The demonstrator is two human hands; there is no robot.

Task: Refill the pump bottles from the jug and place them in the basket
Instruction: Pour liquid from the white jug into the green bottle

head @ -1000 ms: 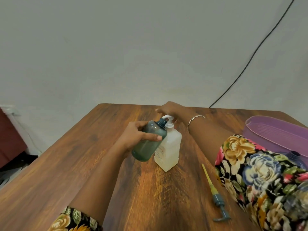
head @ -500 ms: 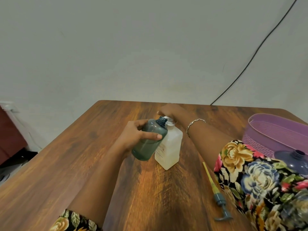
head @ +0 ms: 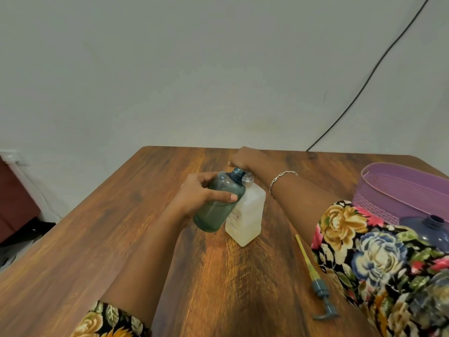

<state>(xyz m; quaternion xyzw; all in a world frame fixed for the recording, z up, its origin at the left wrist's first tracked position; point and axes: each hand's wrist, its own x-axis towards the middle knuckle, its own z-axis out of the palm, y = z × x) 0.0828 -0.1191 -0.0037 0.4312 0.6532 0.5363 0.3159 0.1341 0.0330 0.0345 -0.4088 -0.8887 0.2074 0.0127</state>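
My left hand [head: 202, 194] grips a teal translucent bottle [head: 218, 203] with its neck open, tilted so the mouth leans against the top of a white square pump bottle [head: 246, 216] standing on the wooden table [head: 121, 239]. My right hand [head: 245, 160] presses down on the white bottle's pump head, fingers curled over it; the pump itself is hidden under the hand. A teal pump [head: 320, 288] with a yellow tube lies loose on the table at the right. A purple basket [head: 398, 190] stands at the right edge.
A dark blue bottle [head: 427, 227] with an open neck stands in front of the basket, partly behind my flowered sleeve. A black cable [head: 364, 83] runs down the wall to the table's far edge. Left of the table is a dark red object.
My right hand has pushed the white bottle's pump head down; the pump nozzle seen a second ago is now covered. The teal bottle stays tilted against it.
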